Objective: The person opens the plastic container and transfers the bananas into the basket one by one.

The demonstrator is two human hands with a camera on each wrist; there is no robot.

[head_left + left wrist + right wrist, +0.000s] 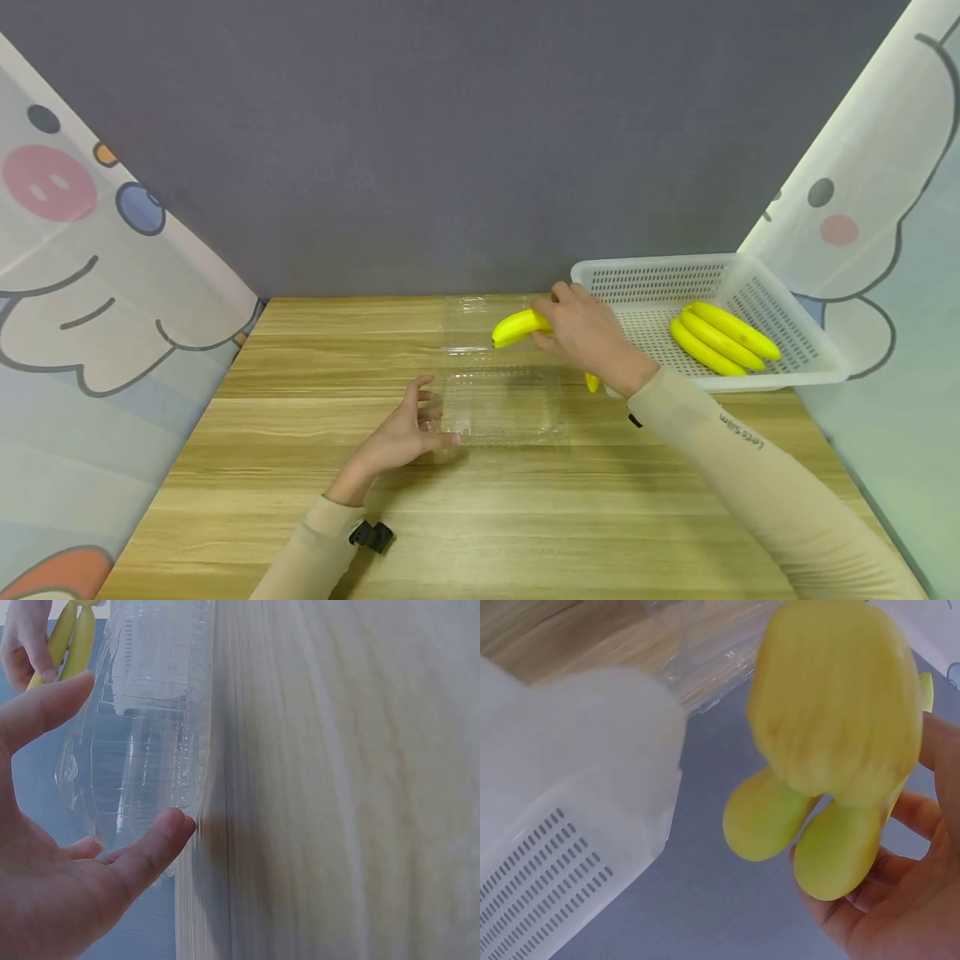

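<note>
Over the table my right hand (585, 329) holds a bunch of yellow bananas (521, 327). In the right wrist view the bunch (832, 705) fills the upper middle, with the fingers beside and under it. A clear plastic clamshell box (502, 404) lies on the table with its lid (476, 325) folded back. My left hand (397, 433) is at the left end of the box, thumb at the near corner and fingers spread. In the left wrist view, a fingertip touches the edge of the box (142, 742).
To the right stands a white perforated plastic basket (750, 383) with another bunch of bananas (720, 337) in it. The wooden table (525, 525) meets a grey panel (480, 150) at the back. Cartoon-printed sheets (90, 250) hang on both sides.
</note>
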